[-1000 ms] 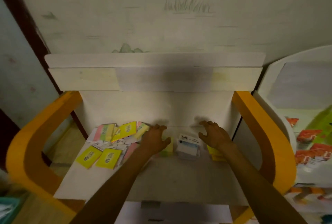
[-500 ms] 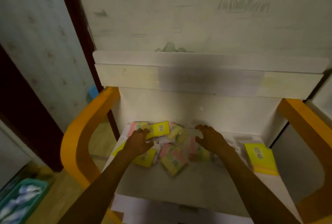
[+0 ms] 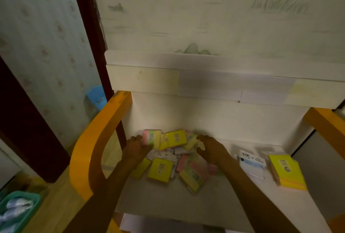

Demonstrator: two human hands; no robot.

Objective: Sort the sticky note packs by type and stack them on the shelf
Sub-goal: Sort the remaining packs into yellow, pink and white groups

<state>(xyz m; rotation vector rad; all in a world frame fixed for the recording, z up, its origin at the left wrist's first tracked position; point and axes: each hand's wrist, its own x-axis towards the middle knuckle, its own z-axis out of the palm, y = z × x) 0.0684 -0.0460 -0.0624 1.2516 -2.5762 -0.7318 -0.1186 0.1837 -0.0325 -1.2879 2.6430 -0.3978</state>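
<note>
Sticky note packs (image 3: pixel 171 155) sit jumbled between both hands; left hand (image 3: pixel 134 149) pinches the striped pack (image 3: pixel 151 137) at the pile's far-left corner, right hand (image 3: pixel 211 150) hovers spread, empty.

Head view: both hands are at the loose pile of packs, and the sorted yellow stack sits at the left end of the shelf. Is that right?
Not quite. In the head view the yellow stack sits at the right end of the shelf, beyond the right hand. The rest holds: the left hand and the right hand are both at the loose pile.
</note>
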